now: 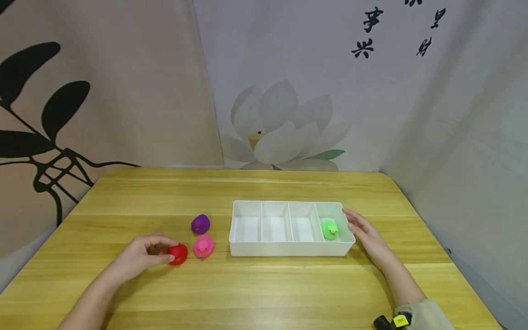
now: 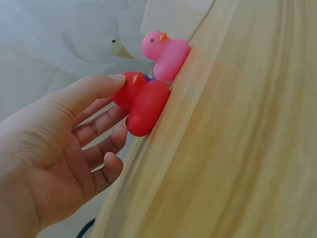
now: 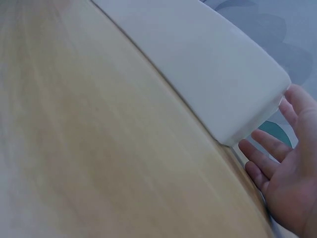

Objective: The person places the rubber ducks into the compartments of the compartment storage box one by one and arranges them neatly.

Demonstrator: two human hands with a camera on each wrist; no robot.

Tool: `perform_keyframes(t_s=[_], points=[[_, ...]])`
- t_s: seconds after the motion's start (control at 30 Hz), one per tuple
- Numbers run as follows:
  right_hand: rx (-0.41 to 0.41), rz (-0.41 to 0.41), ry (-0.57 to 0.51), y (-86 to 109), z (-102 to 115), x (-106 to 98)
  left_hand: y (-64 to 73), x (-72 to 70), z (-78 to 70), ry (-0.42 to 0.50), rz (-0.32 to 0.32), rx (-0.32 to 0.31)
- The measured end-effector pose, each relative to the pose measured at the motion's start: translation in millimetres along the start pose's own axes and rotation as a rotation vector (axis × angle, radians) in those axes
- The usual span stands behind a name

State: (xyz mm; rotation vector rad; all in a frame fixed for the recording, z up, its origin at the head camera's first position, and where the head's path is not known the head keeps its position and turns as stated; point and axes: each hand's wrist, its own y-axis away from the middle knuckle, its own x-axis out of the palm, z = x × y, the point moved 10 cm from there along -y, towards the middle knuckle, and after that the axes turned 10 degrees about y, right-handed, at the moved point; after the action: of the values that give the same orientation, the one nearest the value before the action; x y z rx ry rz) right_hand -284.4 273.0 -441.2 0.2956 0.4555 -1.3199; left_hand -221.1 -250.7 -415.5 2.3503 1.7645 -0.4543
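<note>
With thumb and fingertips my left hand [image 1: 142, 254] pinches the head of a red rubber duck [image 1: 178, 255], which sits on the table or very close to it; the left wrist view shows the thumb on the near side of the red duck [image 2: 148, 104]. Just right of it stands a pink rubber duck [image 1: 203, 246], with a purple duck [image 1: 200, 224] behind. My right hand [image 1: 371, 238] rests its fairly straight fingers against the right end of a white divided box [image 1: 288, 250]. A green duck [image 1: 330, 230] sits in the box's rightmost compartment.
The wooden table [image 1: 255, 293] carries everything. Behind it hangs a cloth backdrop [image 1: 288, 55] printed with a flower, leaves and characters. A dark strap with a yellow label [image 1: 400, 320] shows at the right sleeve.
</note>
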Motion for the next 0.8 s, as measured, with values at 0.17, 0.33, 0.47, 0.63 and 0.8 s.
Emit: perform_keyframes(t_s=[0.17,0.33,0.47,0.63,0.8], points=[[-0.006,-0.001,0.004,-0.1,0.6,-0.8,-1.3,-1.5,1.0,-0.004,-0.037,-0.018],[-0.013,0.0,-0.007,0.7,0.2,-1.1,-0.8,-4.6,0.6,-0.011,-0.078,-0.023],[-0.016,-0.001,-0.009,0.9,0.3,-1.6,-0.1,-6.6,-2.9,-0.005,-0.098,-0.018],[-0.015,0.001,-0.015,0.4,1.2,-1.0,-0.4,-7.0,-11.2,-0.002,-0.113,-0.001],[-0.011,0.001,-0.03,0.4,1.3,-0.1,-1.3,-5.9,-24.9,0.001,-0.14,0.029]])
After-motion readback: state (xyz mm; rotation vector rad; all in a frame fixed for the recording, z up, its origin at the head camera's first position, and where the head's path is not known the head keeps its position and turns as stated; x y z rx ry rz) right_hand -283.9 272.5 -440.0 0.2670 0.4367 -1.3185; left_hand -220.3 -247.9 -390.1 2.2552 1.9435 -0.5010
